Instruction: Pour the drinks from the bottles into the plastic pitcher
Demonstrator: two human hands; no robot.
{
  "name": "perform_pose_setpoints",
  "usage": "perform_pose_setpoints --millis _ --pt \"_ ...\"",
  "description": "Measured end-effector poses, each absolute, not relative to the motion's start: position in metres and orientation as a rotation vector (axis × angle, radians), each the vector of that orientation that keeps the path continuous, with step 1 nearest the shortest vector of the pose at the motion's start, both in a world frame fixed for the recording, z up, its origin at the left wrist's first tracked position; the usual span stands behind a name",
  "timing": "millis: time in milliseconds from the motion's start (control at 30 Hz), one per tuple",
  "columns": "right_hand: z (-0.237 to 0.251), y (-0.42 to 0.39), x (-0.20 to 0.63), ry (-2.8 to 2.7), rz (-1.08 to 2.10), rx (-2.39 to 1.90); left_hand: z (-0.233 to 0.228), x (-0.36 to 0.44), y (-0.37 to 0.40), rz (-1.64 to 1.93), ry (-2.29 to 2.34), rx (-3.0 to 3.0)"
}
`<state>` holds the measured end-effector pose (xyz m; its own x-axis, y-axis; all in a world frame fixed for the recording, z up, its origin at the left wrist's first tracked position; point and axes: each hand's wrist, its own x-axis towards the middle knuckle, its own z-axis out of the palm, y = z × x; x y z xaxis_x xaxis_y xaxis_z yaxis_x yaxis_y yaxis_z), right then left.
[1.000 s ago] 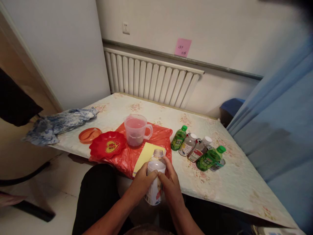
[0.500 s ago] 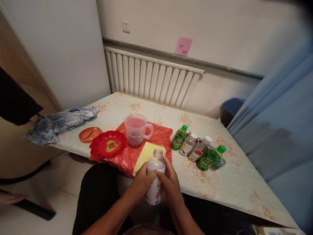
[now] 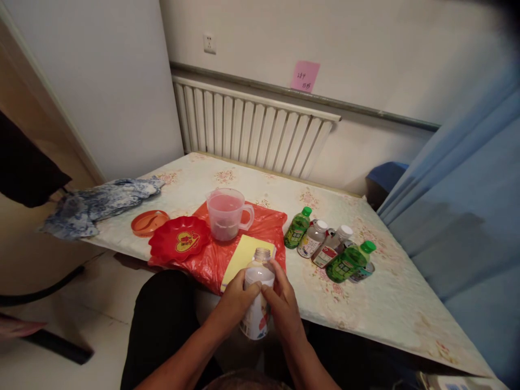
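A capless plastic bottle point(image 3: 257, 319) with a white printed label is held between both my hands at the table's front edge, its open neck tilted away from me. My left hand point(image 3: 238, 300) grips its left side, and my right hand point(image 3: 283, 303) is wrapped on its right side. Both thumbs press on the label's upper part. Some of the fingers are hidden behind the bottle. Just beyond the bottle lies a yellow notepad point(image 3: 244, 254) on a red plastic bag point(image 3: 272, 219). Also on the bag stands a translucent pink measuring jug point(image 3: 225, 214) with a handle.
Left of the jug sit a red scalloped plate point(image 3: 162, 244) and an orange lid point(image 3: 149, 223). To the right stand or lean several drinks, among them a green tea bottle point(image 3: 297, 230). A blue patterned cloth point(image 3: 109, 203) lies at the left; a blue curtain point(image 3: 467, 206) hangs at right.
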<state>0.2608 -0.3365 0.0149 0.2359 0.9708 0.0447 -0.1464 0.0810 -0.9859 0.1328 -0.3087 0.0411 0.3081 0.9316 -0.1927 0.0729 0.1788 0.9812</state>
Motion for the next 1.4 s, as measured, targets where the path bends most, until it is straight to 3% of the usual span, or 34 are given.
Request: perform_pose_setpoints --millis 1400 --pt "0.021 -0.327 0.258 -0.800 1.124 -1.176 0.031 0.124 -0.306 0.773 1.104 1.298"
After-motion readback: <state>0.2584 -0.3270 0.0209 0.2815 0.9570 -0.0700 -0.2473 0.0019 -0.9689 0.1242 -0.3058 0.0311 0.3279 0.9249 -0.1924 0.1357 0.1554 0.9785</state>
